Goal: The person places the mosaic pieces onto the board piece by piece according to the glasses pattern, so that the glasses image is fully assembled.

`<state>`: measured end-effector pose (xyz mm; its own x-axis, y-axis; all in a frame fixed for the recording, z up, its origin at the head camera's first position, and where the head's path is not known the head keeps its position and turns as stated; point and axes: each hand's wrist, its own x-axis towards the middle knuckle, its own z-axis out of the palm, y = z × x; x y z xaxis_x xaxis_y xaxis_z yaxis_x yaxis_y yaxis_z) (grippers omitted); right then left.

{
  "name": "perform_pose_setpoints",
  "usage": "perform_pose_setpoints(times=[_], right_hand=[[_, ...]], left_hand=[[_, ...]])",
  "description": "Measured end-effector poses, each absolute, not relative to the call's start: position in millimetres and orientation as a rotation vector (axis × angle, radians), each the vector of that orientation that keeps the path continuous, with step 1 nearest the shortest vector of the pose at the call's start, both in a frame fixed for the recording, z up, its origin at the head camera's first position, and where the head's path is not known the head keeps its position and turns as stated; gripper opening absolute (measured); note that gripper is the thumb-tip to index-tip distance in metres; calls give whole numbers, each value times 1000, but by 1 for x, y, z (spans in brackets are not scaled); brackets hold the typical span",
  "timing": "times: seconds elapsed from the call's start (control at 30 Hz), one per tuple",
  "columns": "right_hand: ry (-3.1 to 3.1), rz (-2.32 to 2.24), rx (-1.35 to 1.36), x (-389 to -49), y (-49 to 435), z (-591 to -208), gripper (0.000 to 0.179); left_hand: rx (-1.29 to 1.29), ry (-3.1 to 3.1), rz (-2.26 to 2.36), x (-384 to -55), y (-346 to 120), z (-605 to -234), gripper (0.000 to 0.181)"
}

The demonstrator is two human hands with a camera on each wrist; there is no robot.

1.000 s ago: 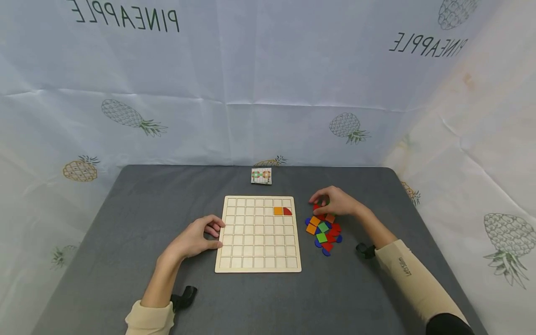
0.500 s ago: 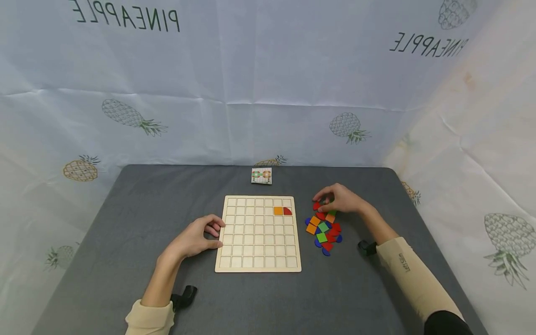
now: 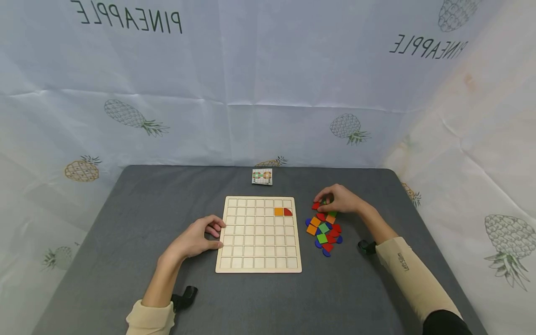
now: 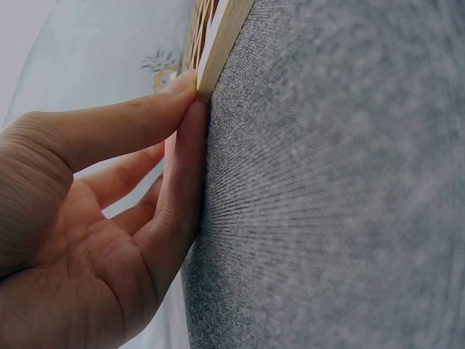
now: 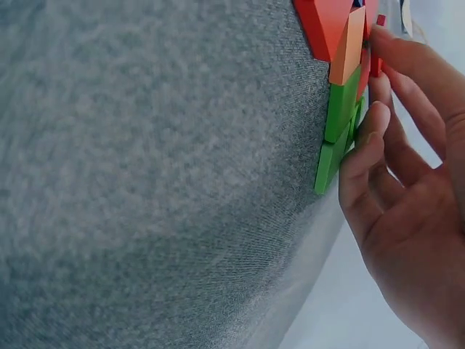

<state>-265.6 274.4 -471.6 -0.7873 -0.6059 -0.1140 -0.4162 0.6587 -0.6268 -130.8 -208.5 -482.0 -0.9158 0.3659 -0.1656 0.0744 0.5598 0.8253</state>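
A square wooden grid board (image 3: 258,242) lies on the table, with an orange square tile (image 3: 278,211) and a red quarter-round tile (image 3: 288,212) in its upper right cells. At the board's left edge, the thumb and curled fingers of my left hand (image 3: 193,238) hold it; the left wrist view shows the thumb tip right at the board's edge (image 4: 211,76). My right hand (image 3: 339,200) is over the far end of a tile pile, pinching a red tile (image 5: 378,62) between thumb and fingers. Below its fingertips lie green tiles (image 5: 341,113) and an orange tile (image 5: 349,47).
The pile right of the board mixes orange, green, red and blue tiles, among them a green square tile (image 3: 322,238) and a blue tile (image 3: 326,253). A small printed pattern card (image 3: 262,177) lies beyond the board on the grey table (image 3: 176,186). A pineapple-print curtain (image 3: 259,70) hangs behind.
My right hand has shifted slightly right over the pile, and the red tile at its fingertips shows more clearly. The left hand and the board stay in place.
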Motion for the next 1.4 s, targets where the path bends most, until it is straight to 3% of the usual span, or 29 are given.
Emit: perform_pose_setpoints(times=[0.23,0.97,1.4], right_hand=[[2556,-949,-852,-262,261,-469,23],[2504,-857,-1040,-255,151,-466,24],[2540,-741,-1107,-250,132,-469,23]], left_hand=[[358,2484,1290,-130,-209,-482,42],[363,2491,1278,-131,-209,-483,42],[361,2484,1287,-131,-209,-483,42]])
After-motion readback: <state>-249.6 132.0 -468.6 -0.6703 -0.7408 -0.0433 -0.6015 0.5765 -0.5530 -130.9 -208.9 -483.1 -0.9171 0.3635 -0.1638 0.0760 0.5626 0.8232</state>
